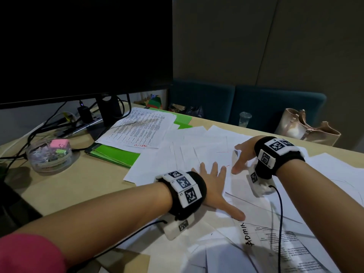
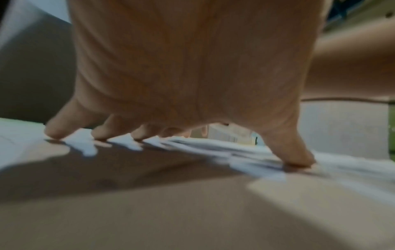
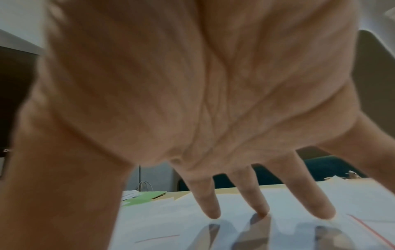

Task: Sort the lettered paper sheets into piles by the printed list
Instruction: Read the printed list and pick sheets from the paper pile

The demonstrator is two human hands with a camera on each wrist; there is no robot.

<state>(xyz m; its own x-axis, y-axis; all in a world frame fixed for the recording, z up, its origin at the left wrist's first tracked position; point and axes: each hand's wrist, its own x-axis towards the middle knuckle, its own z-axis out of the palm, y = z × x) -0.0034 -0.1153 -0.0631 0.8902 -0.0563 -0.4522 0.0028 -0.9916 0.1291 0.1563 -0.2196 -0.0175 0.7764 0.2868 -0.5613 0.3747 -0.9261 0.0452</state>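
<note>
White paper sheets lie spread and overlapping over the desk's middle and right. My left hand lies flat on them with fingers spread; in the left wrist view its fingertips and thumb press the sheets. My right hand is just beyond it, fingers straight and spread, pointing down at the paper; the right wrist view shows its fingertips at the sheet, which carries thin red lines. The printed list, with red handwriting at its near edge, lies on green folders. A near sheet reads "ADMIN".
A dark monitor with its stand and cables fills the back left. A clear bowl of binder clips stands at the left. Green folders lie under the list. A plastic cup and a beige bag sit beyond the desk's far edge.
</note>
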